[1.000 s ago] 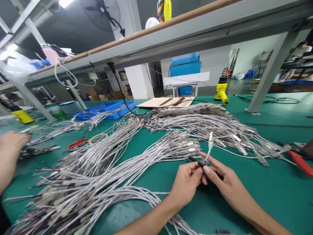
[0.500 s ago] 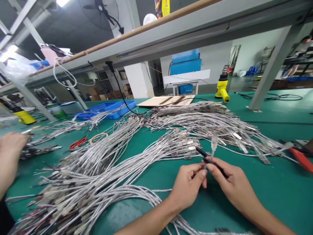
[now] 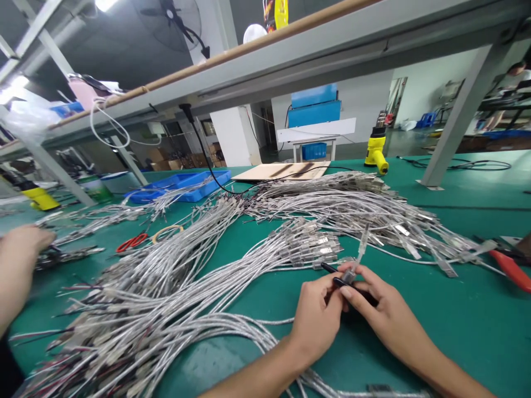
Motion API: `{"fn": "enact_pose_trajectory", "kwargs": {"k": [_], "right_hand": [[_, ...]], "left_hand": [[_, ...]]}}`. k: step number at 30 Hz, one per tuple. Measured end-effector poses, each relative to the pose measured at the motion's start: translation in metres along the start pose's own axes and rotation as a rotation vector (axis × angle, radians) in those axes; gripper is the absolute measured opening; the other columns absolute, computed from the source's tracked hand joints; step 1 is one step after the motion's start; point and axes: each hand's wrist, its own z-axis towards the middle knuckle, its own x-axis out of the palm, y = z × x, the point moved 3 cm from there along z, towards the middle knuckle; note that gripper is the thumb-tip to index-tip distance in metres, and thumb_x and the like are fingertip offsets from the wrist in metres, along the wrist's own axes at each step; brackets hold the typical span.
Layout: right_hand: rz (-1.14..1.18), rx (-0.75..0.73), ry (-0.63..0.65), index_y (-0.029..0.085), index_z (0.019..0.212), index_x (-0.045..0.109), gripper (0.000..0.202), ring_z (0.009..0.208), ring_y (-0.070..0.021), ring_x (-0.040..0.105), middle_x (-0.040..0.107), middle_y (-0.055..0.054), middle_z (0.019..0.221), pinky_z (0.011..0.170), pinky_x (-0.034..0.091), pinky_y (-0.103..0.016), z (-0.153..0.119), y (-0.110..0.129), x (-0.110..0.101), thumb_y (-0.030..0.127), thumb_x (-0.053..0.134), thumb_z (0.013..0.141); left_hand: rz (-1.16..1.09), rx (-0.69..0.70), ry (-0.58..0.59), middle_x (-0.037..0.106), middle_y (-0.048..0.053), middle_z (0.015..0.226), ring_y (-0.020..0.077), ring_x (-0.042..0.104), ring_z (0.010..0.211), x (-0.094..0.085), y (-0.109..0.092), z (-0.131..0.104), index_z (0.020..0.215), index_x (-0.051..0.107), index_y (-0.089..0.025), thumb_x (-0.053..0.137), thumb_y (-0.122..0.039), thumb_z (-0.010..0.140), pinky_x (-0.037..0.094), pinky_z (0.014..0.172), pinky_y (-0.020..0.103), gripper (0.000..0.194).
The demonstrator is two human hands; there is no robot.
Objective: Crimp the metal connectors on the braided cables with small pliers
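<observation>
Shifted lower since half a second ago, the black tool (image 3: 339, 282) now shows two dark ends parted at the foot of the plug (image 3: 363, 241); earlier it slanted upward. Just right of the middle cable bundle (image 3: 307, 246), the plug stands nearly upright, its outline too blurred for detail. On the near side of that bundle, the right hand (image 3: 385, 307) pinches the black tool between thumb and fingers, and the left hand (image 3: 315, 315) is curled beside it; what its fingertips press on is hidden, so I cannot tell. Far left of the bundle, a co-worker's hand (image 3: 25, 246), cut off by the frame edge, has edged slightly rightward. High above the bundle, a yellow packet (image 3: 281, 13) is cropped, any lettering unreadable.
</observation>
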Motion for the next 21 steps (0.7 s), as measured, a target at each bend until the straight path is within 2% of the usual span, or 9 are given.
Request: {"fn": "enact_pose_trajectory", "kwargs": {"k": [3,6,8,10,12,14,16,19,21], "right_hand": [[-0.108,-0.024,-0.109,0.017,0.099,0.063,0.035,0.069,-0.0199,0.062,0.066,-0.003,0.073,0.060,0.047,-0.024,0.004,-0.001,-0.010,0.044,0.045,0.084],[-0.130,-0.015,-0.160,0.016,0.081,0.067,0.040,0.070,-0.0203,0.061,0.065,-0.003,0.070,0.059,0.047,-0.023,0.007,0.001,-0.016,0.047,0.042,0.085],[-0.057,0.008,-0.121,0.015,0.091,0.066,0.040,0.070,-0.0199,0.061,0.065,-0.003,0.070,0.061,0.048,-0.024,0.007,0.003,-0.012,0.047,0.042,0.085],[0.010,0.032,-0.047,0.015,0.110,0.057,0.041,0.069,-0.0193,0.062,0.065,-0.002,0.069,0.064,0.048,-0.025,0.004,0.004,-0.005,0.045,0.043,0.085],[0.031,0.039,0.023,0.017,0.119,0.048,0.043,0.067,-0.0191,0.062,0.066,-0.001,0.070,0.065,0.048,-0.026,0.001,0.004,0.002,0.043,0.044,0.085],[0.004,0.030,0.038,0.018,0.116,0.048,0.040,0.069,-0.0196,0.063,0.067,-0.002,0.074,0.065,0.048,-0.027,-0.001,0.003,0.003,0.043,0.046,0.085],[-0.058,0.001,-0.015,0.019,0.106,0.054,0.035,0.073,-0.0209,0.063,0.068,-0.004,0.078,0.064,0.048,-0.026,0.001,0.002,-0.003,0.044,0.047,0.084],[-0.145,-0.035,-0.100,0.018,0.083,0.063,0.034,0.069,-0.0206,0.061,0.066,-0.004,0.072,0.059,0.046,-0.025,0.006,0.000,-0.015,0.045,0.043,0.085],[-0.118,-0.025,-0.117,0.017,0.075,0.064,0.038,0.070,-0.0204,0.061,0.064,-0.004,0.069,0.060,0.046,-0.025,0.009,0.000,-0.018,0.046,0.041,0.086]], "left_hand": [[0.037,-0.019,0.036,0.045,-0.002,0.055,0.0086,0.037,0.051,0.001,0.001,-0.001,0.071,0.059,-0.012,0.042,-0.027,0.085,0.027,0.051,0.022,0.027],[0.048,-0.054,0.056,0.045,-0.003,0.052,0.0084,0.037,0.049,0.003,0.005,0.001,0.072,0.059,-0.012,0.044,-0.027,0.084,0.027,0.050,0.022,0.025],[0.034,-0.067,0.036,0.046,-0.002,0.053,0.0087,0.038,0.049,0.002,0.008,0.003,0.075,0.060,-0.012,0.044,-0.029,0.084,0.028,0.050,0.021,0.024],[0.020,-0.057,0.008,0.048,-0.001,0.056,0.0093,0.041,0.052,0.001,0.008,0.004,0.075,0.060,-0.012,0.044,-0.030,0.084,0.029,0.050,0.021,0.026],[0.016,-0.029,-0.012,0.049,-0.001,0.059,0.0098,0.041,0.054,-0.001,0.006,0.004,0.073,0.059,-0.012,0.043,-0.030,0.084,0.030,0.052,0.021,0.026],[0.022,-0.005,-0.016,0.048,-0.001,0.060,0.0099,0.041,0.056,-0.001,0.003,0.002,0.072,0.058,-0.013,0.043,-0.028,0.084,0.031,0.053,0.021,0.025],[0.042,-0.004,0.006,0.048,-0.001,0.059,0.0099,0.040,0.055,-0.001,0.001,0.000,0.072,0.058,-0.013,0.043,-0.029,0.084,0.030,0.052,0.021,0.025],[0.057,-0.033,0.058,0.047,-0.001,0.055,0.0093,0.039,0.051,0.001,0.001,-0.001,0.072,0.058,-0.013,0.044,-0.031,0.084,0.028,0.050,0.022,0.027],[0.034,-0.047,0.094,0.046,-0.002,0.053,0.0086,0.036,0.049,0.002,0.003,0.001,0.069,0.056,-0.013,0.044,-0.032,0.084,0.026,0.050,0.022,0.028]]}}
